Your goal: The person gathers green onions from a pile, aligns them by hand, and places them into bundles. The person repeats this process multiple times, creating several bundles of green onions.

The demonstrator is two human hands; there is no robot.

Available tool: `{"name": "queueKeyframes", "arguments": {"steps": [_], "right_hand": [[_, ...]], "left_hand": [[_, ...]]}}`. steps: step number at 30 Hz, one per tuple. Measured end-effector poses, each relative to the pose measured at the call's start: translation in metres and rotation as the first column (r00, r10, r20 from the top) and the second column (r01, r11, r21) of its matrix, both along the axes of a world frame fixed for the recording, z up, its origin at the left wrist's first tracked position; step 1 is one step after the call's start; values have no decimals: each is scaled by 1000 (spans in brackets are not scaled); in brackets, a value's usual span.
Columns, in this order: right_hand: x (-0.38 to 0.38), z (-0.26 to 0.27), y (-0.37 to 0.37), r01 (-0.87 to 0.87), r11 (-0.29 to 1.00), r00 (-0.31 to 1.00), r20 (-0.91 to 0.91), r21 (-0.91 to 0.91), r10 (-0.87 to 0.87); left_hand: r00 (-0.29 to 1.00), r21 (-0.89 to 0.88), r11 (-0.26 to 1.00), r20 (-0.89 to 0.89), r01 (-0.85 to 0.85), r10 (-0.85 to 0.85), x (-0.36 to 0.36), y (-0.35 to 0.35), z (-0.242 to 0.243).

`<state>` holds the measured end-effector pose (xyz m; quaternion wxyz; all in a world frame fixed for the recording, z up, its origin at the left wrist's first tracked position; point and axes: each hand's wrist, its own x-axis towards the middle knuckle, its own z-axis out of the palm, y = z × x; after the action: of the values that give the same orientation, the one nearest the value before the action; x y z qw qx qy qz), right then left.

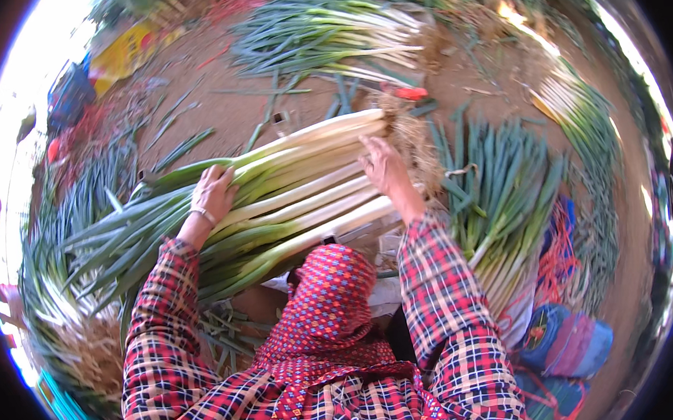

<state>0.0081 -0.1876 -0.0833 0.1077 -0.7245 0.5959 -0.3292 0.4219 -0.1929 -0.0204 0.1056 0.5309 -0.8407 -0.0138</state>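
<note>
A broad layer of large green onions [307, 189] lies across in front of me, leaves to the left and roots [409, 142] to the right. Where the white shafts turn green, my left hand [213, 194] curls its fingers around stalks at the far side of the layer. Over the white shafts near the roots is my right hand [388, 168], its fingers apart and the fingertips at the stalks. What supports the layer is mostly hidden beneath it.
Another pile of green onions [334, 35] lies on the dirt floor [197, 112] ahead. More bunches lie at the right [499, 191] and left [53, 295]. Red plastic twine [558, 256] hangs beside a blue-and-purple cloth bundle [570, 340]. A turquoise crate [75, 413] stands lower left.
</note>
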Motion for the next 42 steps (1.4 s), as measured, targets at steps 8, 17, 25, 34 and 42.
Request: {"name": "queueKeyframes", "arguments": {"steps": [8, 17, 25, 34, 42], "right_hand": [[-113, -71, 333, 726, 652, 634, 156, 219, -758], [-105, -208, 532, 798, 183, 237, -19, 574, -971], [-137, -249, 444, 841, 42, 147, -153, 539, -977], [-156, -269, 432, 798, -113, 151, -378, 592, -914], [-203, -257, 380, 870, 22, 141, -206, 493, -968]], "left_hand": [[983, -69, 998, 182, 7, 6, 36, -31, -50], [943, 99, 994, 332, -43, 8, 4, -68, -39], [957, -106, 992, 288, 65, -32, 3, -63, -62], [961, -105, 994, 275, -1, 30, 15, -69, -62], [952, -131, 991, 305, 13, 28, 16, -73, -60]]}}
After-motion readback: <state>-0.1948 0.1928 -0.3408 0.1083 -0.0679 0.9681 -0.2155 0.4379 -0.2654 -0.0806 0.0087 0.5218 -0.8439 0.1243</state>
